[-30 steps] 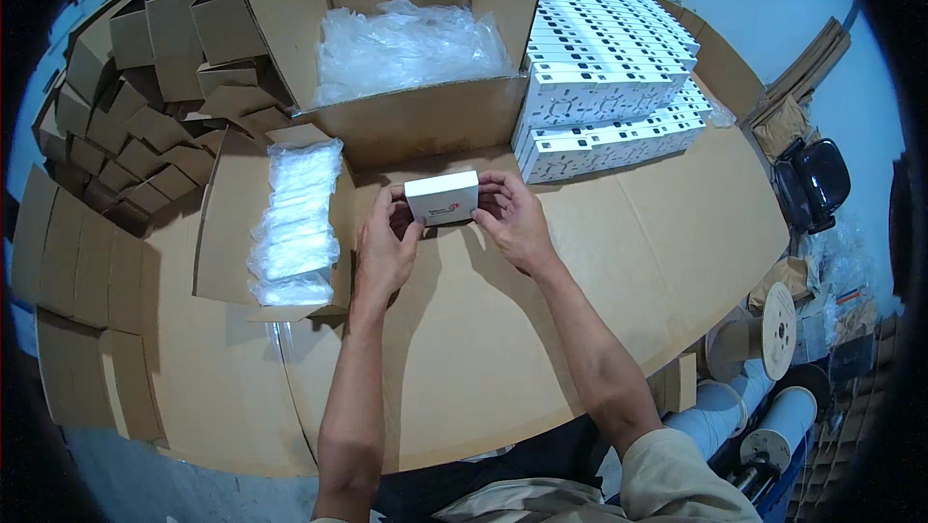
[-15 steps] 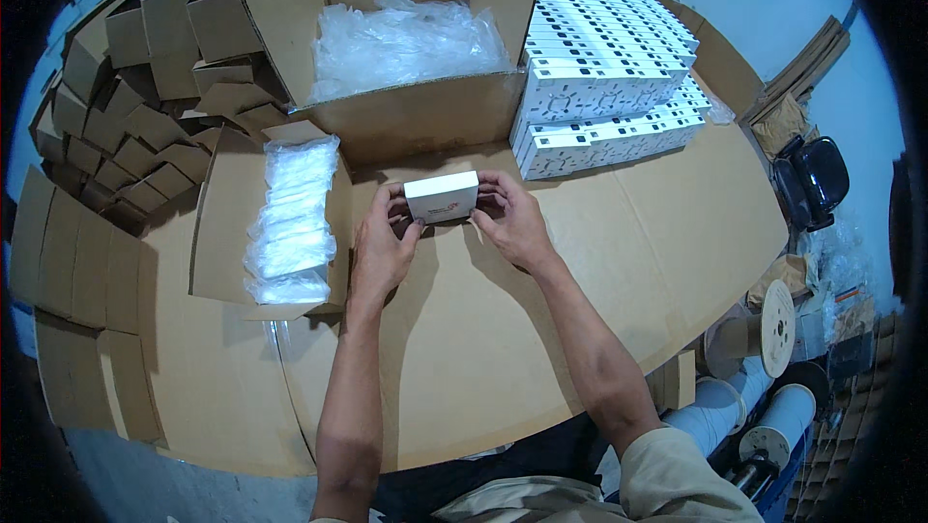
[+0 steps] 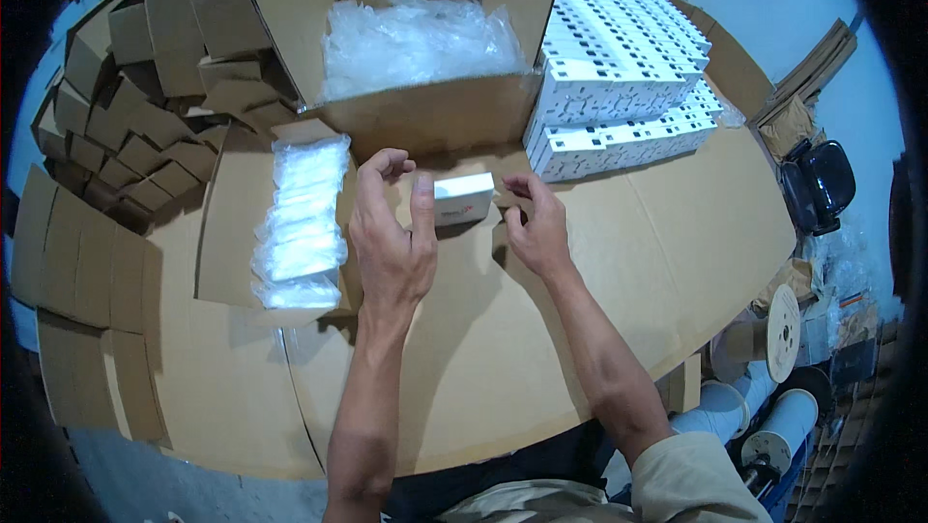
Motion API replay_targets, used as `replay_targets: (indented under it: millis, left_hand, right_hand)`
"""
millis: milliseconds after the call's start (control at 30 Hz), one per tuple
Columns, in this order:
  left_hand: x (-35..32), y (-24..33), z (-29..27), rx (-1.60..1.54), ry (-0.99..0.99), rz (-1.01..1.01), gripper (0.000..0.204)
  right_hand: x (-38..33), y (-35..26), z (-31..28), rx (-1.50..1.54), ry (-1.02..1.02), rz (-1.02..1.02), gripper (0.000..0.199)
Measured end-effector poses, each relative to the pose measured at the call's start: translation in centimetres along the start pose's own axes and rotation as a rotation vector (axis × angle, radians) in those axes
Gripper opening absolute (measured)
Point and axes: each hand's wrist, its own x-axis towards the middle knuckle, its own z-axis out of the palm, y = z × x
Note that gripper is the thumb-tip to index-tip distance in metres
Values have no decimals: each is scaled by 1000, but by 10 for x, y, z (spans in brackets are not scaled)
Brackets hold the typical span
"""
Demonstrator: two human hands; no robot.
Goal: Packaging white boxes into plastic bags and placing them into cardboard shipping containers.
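A small white box (image 3: 465,201) with a small red mark on its front stands on the cardboard-covered table between my hands. My left hand (image 3: 394,233) is raised at its left end, thumb up and apart from the curled fingers, with nothing in its grasp; the thumb overlaps the box's left edge in view. Close by the right end is my right hand (image 3: 539,231), its thumb and bent fingers parted. Whether those fingertips touch the box I cannot tell. Left of my left hand, an open carton (image 3: 227,223) holds a row of plastic-wrapped packs (image 3: 302,223).
Behind the hands stands a large open carton (image 3: 435,117) with clear plastic bags (image 3: 416,44) inside. White boxes (image 3: 619,88) are stacked at the back right. Many folded brown cartons (image 3: 145,136) pile up at the left. Spools (image 3: 781,426) stand beyond the table's right edge.
Both hands held the small box by its ends; now the left has let go and lifted, its fingers spreading. The right has opened its grip beside the box. The view has shifted slightly.
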Motion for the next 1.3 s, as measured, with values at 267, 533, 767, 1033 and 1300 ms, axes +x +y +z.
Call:
replay_targets:
  millis: [267,533,767,1033,1300]
  left_hand:
    - [121,4,13,160,89,-32,21]
    - [245,-40,53,210,-132,32,18]
    - [325,-106,117,467,-220,206,20]
    - [346,-130,146,822,-381,316,16]
    - [347,-107,127,576,-305,190,15]
  right_hand:
    - [-5,-1,0,52,21,19,29]
    - [-4,6,3,6,59,-36,30]
    - [-5,2,7,16,35,-24,32]
    - [-6,8,2,0,75,-24,28]
    - [-5,9,3,26,23,60,26]
